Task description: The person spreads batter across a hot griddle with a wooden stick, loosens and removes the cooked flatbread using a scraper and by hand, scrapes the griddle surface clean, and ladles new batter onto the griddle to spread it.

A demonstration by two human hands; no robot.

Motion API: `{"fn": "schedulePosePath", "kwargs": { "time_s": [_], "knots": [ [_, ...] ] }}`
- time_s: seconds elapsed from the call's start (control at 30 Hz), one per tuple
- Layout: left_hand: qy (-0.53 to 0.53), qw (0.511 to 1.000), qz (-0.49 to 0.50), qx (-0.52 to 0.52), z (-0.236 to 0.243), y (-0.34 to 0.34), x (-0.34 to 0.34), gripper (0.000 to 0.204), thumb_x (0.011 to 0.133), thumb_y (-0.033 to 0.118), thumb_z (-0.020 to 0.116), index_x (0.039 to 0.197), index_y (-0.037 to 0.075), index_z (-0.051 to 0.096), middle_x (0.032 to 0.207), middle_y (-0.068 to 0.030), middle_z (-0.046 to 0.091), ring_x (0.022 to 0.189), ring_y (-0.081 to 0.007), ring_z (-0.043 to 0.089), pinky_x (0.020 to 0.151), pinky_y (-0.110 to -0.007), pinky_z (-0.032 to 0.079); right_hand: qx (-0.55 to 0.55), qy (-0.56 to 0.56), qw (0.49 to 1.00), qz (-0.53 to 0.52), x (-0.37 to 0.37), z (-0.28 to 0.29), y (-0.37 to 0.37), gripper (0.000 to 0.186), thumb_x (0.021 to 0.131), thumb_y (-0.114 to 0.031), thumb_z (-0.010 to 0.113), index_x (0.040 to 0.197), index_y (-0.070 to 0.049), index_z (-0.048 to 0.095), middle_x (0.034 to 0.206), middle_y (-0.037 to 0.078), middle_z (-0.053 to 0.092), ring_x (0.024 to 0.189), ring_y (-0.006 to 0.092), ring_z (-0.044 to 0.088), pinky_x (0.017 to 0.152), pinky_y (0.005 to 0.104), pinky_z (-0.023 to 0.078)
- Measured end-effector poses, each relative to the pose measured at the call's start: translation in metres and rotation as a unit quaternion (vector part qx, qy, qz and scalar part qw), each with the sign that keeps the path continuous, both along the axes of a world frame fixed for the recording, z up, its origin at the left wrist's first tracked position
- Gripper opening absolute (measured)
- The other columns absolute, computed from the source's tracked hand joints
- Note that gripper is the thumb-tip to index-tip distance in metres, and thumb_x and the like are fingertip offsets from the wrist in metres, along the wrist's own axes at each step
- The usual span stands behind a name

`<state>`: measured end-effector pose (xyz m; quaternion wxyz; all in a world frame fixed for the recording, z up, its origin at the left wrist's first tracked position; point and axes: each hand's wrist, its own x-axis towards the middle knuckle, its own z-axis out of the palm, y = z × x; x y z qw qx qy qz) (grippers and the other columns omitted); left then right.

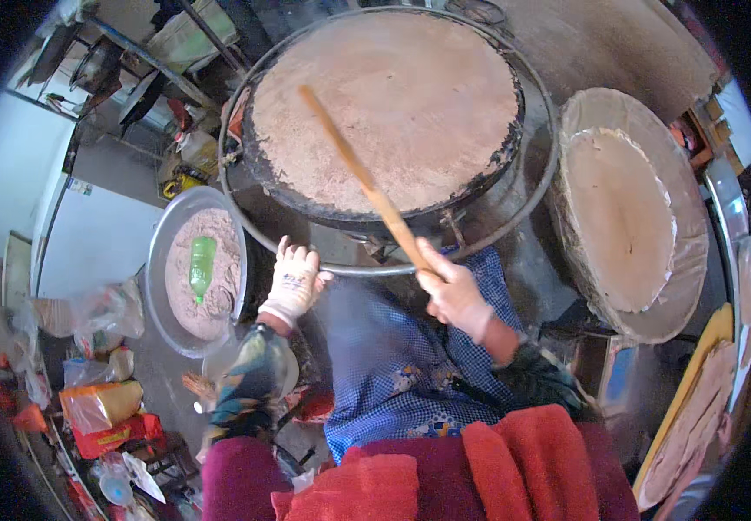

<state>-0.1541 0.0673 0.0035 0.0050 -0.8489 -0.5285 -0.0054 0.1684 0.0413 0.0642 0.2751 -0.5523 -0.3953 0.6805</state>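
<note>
A large round griddle is coated with a thin brownish layer of batter, its rim dark and crusted. My right hand is closed around the near end of a long flat wooden spatula. The spatula slants up and left, its far end over the griddle's surface; whether it touches the layer I cannot tell. In a whitish glove, my left hand is beside the metal ring that circles the griddle. Its fingers are apart and hold nothing.
Left of the griddle stands a metal basin of brownish dough or batter with a green plastic bottle in it. On the right are a broad oval tray and folded brown sheets. Bags and boxes crowd the lower left.
</note>
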Motion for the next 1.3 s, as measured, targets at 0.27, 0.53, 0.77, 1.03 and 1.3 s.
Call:
{"fn": "schedulePosePath", "kwargs": {
  "time_s": [0.27, 0.53, 0.77, 1.03, 1.3],
  "knots": [
    [0.031, 0.994, 0.101, 0.004, -0.007, -0.022, 0.103, 0.047, 0.081, 0.043, 0.064, 0.107, 0.004, 0.061, 0.106, -0.0184, 0.059, 0.109, -0.0383, 0.052, 0.104, -0.054, 0.033, 0.022, 0.002, 0.998, 0.057, -0.005, -0.009, -0.025, 0.052, 0.095, -0.022, 0.060, 0.144, -0.031, 0.045, 0.065, 0.001, 0.058, 0.044, 0.0098, 0.051, 0.042, 0.0260, 0.045],
    [-0.261, 0.955, -0.031, 0.134, 0.034, -0.053, 0.150, 0.067, 0.096, 0.047, 0.044, 0.137, -0.006, 0.038, 0.140, -0.0288, 0.035, 0.130, -0.0476, 0.035, 0.110, -0.058, 0.025, 0.125, -0.018, 0.991, 0.046, 0.077, 0.008, -0.088, 0.052, 0.093, -0.021, 0.060, 0.144, -0.023, 0.047, 0.066, 0.008, 0.063, 0.049, 0.0129, 0.056, 0.052, 0.0284, 0.050],
    [-0.182, 0.931, -0.291, 0.122, 0.103, 0.122, 0.280, 0.101, 0.073, 0.070, 0.056, 0.136, -0.007, 0.039, 0.139, -0.0296, 0.041, 0.134, -0.0456, 0.035, 0.114, -0.053, 0.023, 0.031, -0.041, 0.988, -0.145, 0.142, 0.036, -0.162, 0.058, 0.095, -0.016, 0.055, 0.150, -0.020, 0.036, 0.071, 0.004, 0.064, 0.051, 0.0099, 0.055, 0.048, 0.0271, 0.047],
    [-0.033, 0.963, -0.258, 0.066, 0.038, 0.256, 0.271, 0.095, 0.062, 0.071, 0.058, 0.123, -0.002, 0.051, 0.130, -0.0237, 0.052, 0.127, -0.0440, 0.044, 0.109, -0.048, 0.034, -0.044, 0.237, 0.957, -0.160, 0.132, 0.016, -0.049, 0.061, 0.100, -0.034, 0.049, 0.153, -0.015, 0.026, 0.051, -0.002, 0.042, 0.038, 0.0070, 0.036, 0.036, 0.0225, 0.028],
    [-0.088, 0.978, -0.157, 0.108, 0.023, 0.332, 0.103, 0.092, 0.066, 0.075, 0.054, 0.115, -0.002, 0.056, 0.125, -0.0268, 0.055, 0.125, -0.0456, 0.045, 0.108, -0.048, 0.035, -0.024, 0.218, 0.975, -0.030, 0.064, 0.017, 0.085, 0.055, 0.096, -0.031, 0.052, 0.146, -0.012, 0.040, 0.053, -0.004, 0.043, 0.040, 0.0054, 0.037, 0.038, 0.0219, 0.027]
  ]
}}
